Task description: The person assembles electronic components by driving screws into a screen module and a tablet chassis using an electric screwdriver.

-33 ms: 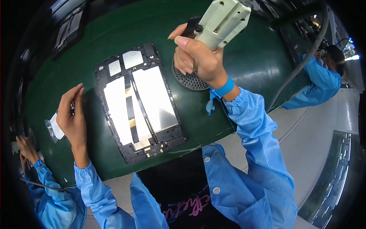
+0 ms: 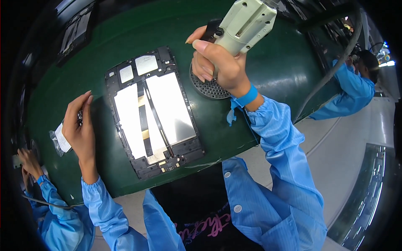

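An opened tablet [image 2: 173, 108] lies on the green table in front of me, its inside facing up, with bright silver plates, a black frame and dark ribbon cables. My right hand [image 2: 222, 62] is wrapped round the lower part of a pale grey-green electric screwdriver [image 2: 247, 25]; its tip is hidden. Beneath that hand is a round dark tray full of small holes [image 2: 211, 90], partly covered. To the left of the tablet, my left hand [image 2: 79, 127] is closed, thumb and forefinger nearly together. Small dark bits show between its fingers, too small to name.
Beside my left hand lies a clear plastic bag with a white label [image 2: 62, 141]. Another opened tablet [image 2: 75, 33] is at the far left. A co-worker's hands [image 2: 31, 163] are at the left edge; another person [image 2: 349, 92] sits at right, past a hanging grey cable [image 2: 331, 73].
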Demonstrator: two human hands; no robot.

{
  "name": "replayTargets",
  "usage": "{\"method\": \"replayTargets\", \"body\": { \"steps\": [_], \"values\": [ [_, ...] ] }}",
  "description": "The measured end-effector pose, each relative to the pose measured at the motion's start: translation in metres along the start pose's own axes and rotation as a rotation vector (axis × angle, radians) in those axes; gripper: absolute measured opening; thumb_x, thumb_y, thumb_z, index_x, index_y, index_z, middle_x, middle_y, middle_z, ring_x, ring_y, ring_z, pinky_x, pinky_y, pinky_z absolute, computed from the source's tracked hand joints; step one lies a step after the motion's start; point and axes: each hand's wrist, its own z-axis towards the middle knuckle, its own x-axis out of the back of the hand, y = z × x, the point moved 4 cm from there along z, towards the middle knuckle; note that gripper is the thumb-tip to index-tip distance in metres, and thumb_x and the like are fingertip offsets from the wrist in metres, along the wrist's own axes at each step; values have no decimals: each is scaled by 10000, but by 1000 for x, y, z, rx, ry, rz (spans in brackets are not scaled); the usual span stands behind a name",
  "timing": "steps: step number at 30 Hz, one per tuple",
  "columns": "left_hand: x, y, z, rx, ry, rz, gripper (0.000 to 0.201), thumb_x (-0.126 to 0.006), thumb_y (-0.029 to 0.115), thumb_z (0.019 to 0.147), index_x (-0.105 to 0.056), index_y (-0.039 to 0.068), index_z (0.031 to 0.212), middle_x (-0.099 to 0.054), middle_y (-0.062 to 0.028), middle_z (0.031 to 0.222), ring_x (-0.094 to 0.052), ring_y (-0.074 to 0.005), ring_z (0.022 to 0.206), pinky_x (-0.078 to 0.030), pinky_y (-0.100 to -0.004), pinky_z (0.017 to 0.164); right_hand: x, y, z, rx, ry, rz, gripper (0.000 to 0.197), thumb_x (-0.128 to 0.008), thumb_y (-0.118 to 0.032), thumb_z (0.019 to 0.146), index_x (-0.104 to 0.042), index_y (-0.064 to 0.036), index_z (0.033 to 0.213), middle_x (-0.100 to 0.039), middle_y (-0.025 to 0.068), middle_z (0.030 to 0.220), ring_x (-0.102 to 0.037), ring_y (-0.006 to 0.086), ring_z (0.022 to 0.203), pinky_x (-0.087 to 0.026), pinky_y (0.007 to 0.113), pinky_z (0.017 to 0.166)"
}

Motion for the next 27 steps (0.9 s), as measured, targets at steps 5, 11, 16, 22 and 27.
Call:
{"method": "replayTargets", "body": {
  "steps": [5,11,16,22,27],
  "values": [
    [-3,2,1,-18,16,3,161,-674,13,904,-717,26,1059,-714,-106,1003,-682,-199,927,-520,-271,810,1,1,-1,18,12,-9,145,-549,-85,910,-600,43,954,-420,13,494,-406,111,381,-370,282,387],
    [0,-3,3,108,30,-98,143,-675,27,910,-724,16,1044,-707,-95,1042,-660,-172,961,-508,-256,834,-5,-1,2,-7,-36,58,176,-679,-96,885,-641,24,1007,-532,20,543,-505,91,415,-386,254,377],
    [-4,-10,16,435,-24,-478,235,-734,149,889,-735,-11,1060,-699,-99,1131,-634,-153,1007,-475,-272,928,-5,-2,2,59,-50,60,325,-658,-111,905,-594,17,1197,-516,10,527,-482,90,403,-376,250,389],
    [-49,-24,41,635,-195,-747,320,-762,190,863,-724,-39,1082,-715,-89,1029,-607,-119,893,-469,-251,874,-6,-23,-6,113,-18,139,329,-598,-80,911,-580,68,1204,-458,-2,505,-437,95,394,-376,264,400],
    [-51,-27,44,645,-220,-636,269,-755,164,865,-740,-29,1051,-727,-67,965,-575,-96,827,-450,-232,781,0,-23,-9,103,6,139,311,-600,-73,904,-591,64,1182,-459,-3,507,-439,87,397,-376,262,399]
  ]
}}
